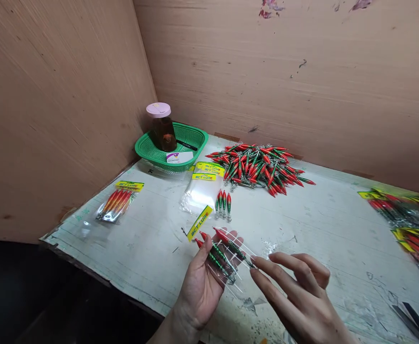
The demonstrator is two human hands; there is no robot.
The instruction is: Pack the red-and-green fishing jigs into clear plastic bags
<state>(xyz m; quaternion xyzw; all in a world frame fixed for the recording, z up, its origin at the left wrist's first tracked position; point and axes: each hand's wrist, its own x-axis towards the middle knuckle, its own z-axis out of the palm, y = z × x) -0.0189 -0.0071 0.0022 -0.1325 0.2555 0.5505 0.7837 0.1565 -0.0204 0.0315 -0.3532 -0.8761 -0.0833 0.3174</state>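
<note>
My left hand holds a clear plastic bag with a yellow "BCT LURE" header, thumb on top and fingers beneath. Two red-and-green fishing lures lie inside it. A third fishing lure points its red nose toward the header, at the bag's right side. Thumb and forefinger of my right hand pinch this lure's hook end. Just beyond the hands, several loose lures lie in a row beside a stack of flat bags with yellow headers.
A big heap of red-and-green lures sits near the back wall. At the back left, a green basket holds a lidded jar and a card. A bag of orange lures lies left; filled bags and dark strips lie right.
</note>
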